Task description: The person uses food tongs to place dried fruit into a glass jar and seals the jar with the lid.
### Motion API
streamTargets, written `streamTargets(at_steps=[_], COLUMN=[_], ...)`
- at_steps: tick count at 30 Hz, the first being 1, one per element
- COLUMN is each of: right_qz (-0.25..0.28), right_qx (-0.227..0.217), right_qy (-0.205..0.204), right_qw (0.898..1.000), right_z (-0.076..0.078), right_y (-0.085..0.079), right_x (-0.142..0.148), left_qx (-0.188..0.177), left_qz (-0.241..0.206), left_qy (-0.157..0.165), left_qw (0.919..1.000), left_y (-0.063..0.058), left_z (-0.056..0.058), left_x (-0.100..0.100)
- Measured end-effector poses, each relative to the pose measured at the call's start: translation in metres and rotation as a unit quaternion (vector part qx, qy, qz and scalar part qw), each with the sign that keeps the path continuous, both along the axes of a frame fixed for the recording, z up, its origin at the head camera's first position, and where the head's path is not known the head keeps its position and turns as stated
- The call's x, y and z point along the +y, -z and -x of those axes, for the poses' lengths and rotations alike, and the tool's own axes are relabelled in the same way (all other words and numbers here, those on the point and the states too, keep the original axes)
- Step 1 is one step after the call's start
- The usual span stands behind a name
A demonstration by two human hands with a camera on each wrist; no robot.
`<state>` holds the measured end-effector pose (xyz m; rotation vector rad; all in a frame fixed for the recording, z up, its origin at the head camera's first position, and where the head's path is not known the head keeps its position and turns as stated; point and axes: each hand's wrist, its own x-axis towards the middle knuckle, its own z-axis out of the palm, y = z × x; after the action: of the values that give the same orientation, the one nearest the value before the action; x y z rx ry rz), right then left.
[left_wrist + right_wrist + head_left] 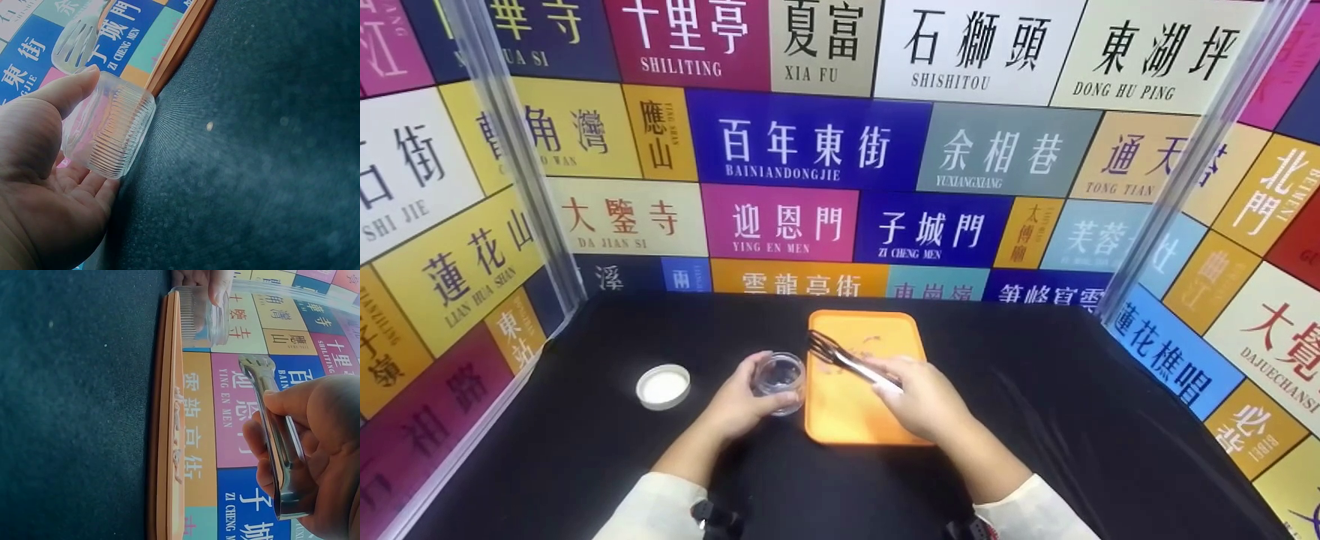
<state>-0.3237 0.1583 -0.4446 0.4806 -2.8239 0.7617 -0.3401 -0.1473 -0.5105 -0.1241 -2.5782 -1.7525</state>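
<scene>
My left hand (739,401) grips a clear jar (781,379) beside the tray's left edge, thumb on the near side. In the left wrist view the jar (121,129) has ribbed walls and stands on the dark cloth. Metal tongs (851,361) are held in my right hand (926,397), thumb and fingers about their arms. Their slotted heads hang over the left rim of the orange tray (859,424), close to the jar. In the right wrist view, small pale-brown bits (178,458) lie on the tray; I see nothing between the tong heads.
A round white lid (663,387) lies on the black cloth (1005,435) left of the jar. Panels covered with coloured signs (810,142) enclose the table at the back and both sides, with clear corner posts (1166,180).
</scene>
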Motion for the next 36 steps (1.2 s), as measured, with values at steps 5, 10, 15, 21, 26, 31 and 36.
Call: streamTargets(at_steps=[5,10,15,21,26,31,36], right_qz=[-0.012,-0.013,-0.017,-0.017,-0.003,0.002,0.004], right_qx=[-0.002,-0.002,-0.012,-0.020,-0.004,0.004,-0.002], right_qy=[0.003,0.018,0.029,0.037,0.034,0.031,0.034], right_qw=[1.000,1.000,0.999,0.999,0.999,1.000,0.999], right_z=[0.001,0.003,0.006,0.009,0.009,0.009,0.012], right_y=[0.000,0.001,0.002,0.003,0.004,0.006,0.007], right_x=[0.002,0.004,0.007,0.008,0.010,0.011,0.015], left_qx=[0.002,-0.005,-0.009,-0.017,-0.018,-0.015,-0.012], left_qz=[-0.003,0.000,0.007,0.008,0.006,0.007,0.009], left_qy=[0.000,-0.003,-0.006,-0.008,-0.007,-0.007,-0.009], left_qw=[1.0000,1.0000,0.9999,0.9998,0.9998,0.9998,0.9998], left_y=[0.000,-0.001,-0.003,-0.002,-0.002,-0.001,-0.001], left_z=[0.000,-0.001,-0.002,-0.001,0.000,0.000,0.000], left_x=[0.000,0.001,0.001,0.001,0.001,0.001,0.000])
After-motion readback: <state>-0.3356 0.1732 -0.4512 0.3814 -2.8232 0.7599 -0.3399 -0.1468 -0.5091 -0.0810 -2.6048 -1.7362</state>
